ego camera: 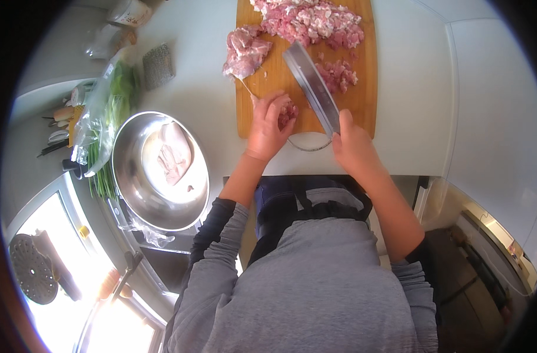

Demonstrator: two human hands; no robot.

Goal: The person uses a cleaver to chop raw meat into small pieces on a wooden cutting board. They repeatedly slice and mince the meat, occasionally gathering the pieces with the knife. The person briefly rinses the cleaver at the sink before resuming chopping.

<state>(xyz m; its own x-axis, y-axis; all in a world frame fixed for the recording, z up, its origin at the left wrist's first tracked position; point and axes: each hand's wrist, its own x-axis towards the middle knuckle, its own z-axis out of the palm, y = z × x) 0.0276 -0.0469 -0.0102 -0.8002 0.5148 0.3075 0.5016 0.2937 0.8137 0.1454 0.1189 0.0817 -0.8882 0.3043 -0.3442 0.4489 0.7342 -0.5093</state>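
A wooden cutting board (306, 88) lies on the counter in front of me. My right hand (354, 143) grips a cleaver (315, 86), its broad blade slanting up and left over the board. Left of the blade, my left hand (270, 125) has its fingers curled on a piece of raw meat (287, 113). A thin strand runs from near these fingers to a larger raw meat piece (245, 53) at the board's left edge. Chopped meat (315, 22) is heaped at the far end, and a smaller pile of meat bits (338, 76) lies right of the blade.
A steel bowl (129, 176) holding a pale piece of meat (175, 154) stands at the left. Beyond it are green onions (101, 163) partly in a clear plastic bag (92, 128), a grey scouring pad (158, 66) and a jar (129, 12). The counter's front edge runs before my body.
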